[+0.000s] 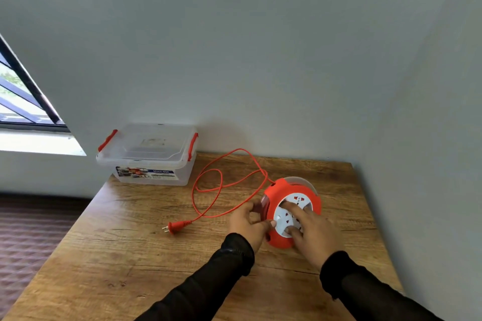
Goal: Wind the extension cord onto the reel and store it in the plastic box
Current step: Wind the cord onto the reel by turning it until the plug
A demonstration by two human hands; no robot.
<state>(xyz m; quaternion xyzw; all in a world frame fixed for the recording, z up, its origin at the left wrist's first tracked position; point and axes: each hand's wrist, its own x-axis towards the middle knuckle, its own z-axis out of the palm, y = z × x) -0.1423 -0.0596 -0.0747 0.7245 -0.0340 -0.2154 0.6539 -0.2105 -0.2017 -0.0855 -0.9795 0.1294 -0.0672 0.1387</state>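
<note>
An orange cord reel [284, 187] with a white socket face stands tilted on the wooden table [156, 255]. My left hand [249, 221] grips the reel's left edge, thumb against its rim. Fingers of my right hand [310, 229] are spread on the white socket disc. The orange cord [221, 185] runs out of the reel's top left, loops loosely over the table and ends in a plug [174, 227] lying left of my left hand. A clear plastic box [148, 154] with red latches and its lid on sits at the table's back left corner.
Grey walls close off the table at the back and on the right. A window [23, 96] with dark bars is at the far left. The table's left edge drops to a brown patterned floor [28, 237].
</note>
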